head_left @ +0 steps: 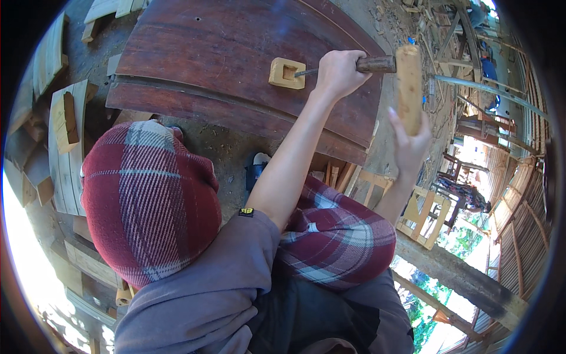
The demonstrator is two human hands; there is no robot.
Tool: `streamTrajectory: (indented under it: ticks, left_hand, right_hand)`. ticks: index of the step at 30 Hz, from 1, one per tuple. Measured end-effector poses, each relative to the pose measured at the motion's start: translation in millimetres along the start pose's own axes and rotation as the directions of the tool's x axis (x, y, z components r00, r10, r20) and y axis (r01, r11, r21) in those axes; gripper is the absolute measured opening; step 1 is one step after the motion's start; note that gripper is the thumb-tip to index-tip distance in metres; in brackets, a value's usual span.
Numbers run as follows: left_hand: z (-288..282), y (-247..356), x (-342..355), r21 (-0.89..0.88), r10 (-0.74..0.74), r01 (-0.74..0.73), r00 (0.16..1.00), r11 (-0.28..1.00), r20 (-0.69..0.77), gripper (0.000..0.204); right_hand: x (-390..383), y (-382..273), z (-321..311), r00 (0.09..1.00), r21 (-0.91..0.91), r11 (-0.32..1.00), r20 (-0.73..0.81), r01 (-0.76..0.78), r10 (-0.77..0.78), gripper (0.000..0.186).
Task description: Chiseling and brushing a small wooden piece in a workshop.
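Open-air woodworking shop. Evidence: broad dark reddish-brown wooden panel [236, 53] serving as bench, stacks of pale sawn timber offcuts [65, 141] on dirt floor, unfinished pale wooden frames [421, 215], corrugated metal wall [522, 230].

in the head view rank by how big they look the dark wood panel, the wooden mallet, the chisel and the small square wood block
1. dark wood panel
2. wooden mallet
3. chisel, partly hidden by the left hand
4. square wood block
Mallet sits nearer the camera, so its rank is unsure.
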State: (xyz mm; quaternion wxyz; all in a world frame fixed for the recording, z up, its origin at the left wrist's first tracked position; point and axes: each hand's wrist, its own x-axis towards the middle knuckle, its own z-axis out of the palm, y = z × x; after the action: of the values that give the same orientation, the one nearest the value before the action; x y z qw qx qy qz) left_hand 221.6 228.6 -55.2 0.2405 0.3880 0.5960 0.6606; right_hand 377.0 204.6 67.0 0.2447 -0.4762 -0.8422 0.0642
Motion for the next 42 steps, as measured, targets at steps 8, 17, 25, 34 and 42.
streamTrajectory:
  ticks: [8, 17, 25, 34, 42]
  left_hand:
    - [-3.3, 4.6, -1.3, 0.03, 0.056, -0.056, 0.998, 0.998, 0.013, 0.022]
    - [-2.8, 5.2, 5.3, 0.02, 0.055, -0.055, 0.998, 0.998, 0.0, 0.023]
    - [-2.4, 6.5, 2.6, 0.032, 0.055, -0.054, 0.998, 0.998, -0.008, 0.024]
    - [-7.5, 0.9, -1.7, 0.017, 0.043, -0.043, 0.999, 0.999, -0.022, 0.024]
    - [-4.8, 2.9, -1.6, -0.008, 0.109, -0.11, 0.993, 0.994, -0.045, 0.022]
  right_hand:
    - [0.0, -16.5, -27.9, 0.955, 0.382, 0.92, -0.235, -0.081, 0.182, 0.041]
    - [0.4, -18.6, -19.1, 0.959, 0.354, 0.932, -0.229, -0.078, 0.168, 0.04]
    - [0.9, -18.4, -22.0, 0.949, 0.32, 0.944, -0.266, -0.076, 0.167, 0.044]
    - [0.1, -14.2, -25.4, 0.953, 0.31, 0.945, -0.241, -0.102, 0.182, 0.046]
    - [0.8, -17.0, -25.3, 0.947, 0.314, 0.946, -0.273, -0.079, 0.17, 0.042]
